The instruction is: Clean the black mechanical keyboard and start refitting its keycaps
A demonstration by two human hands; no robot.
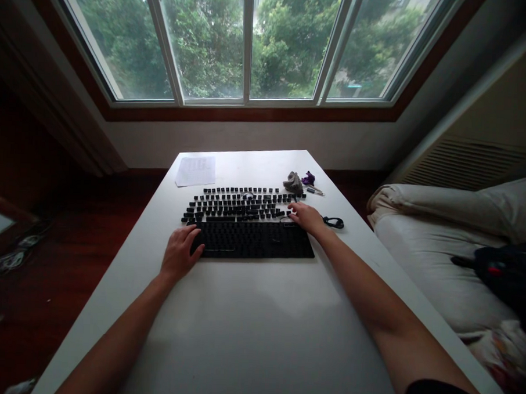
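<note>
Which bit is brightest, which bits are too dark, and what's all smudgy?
In the head view, the window is brightest, while the floor at left sinks into shadow; also in the head view, the black keyboard hides its fine detail, and the trees outside look soft.

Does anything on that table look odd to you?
Yes: loose keys lie in rows on the table, just beyond the keyboard, where you'd expect them fitted. The neat rows suggest deliberate layout, not a spill.
</note>
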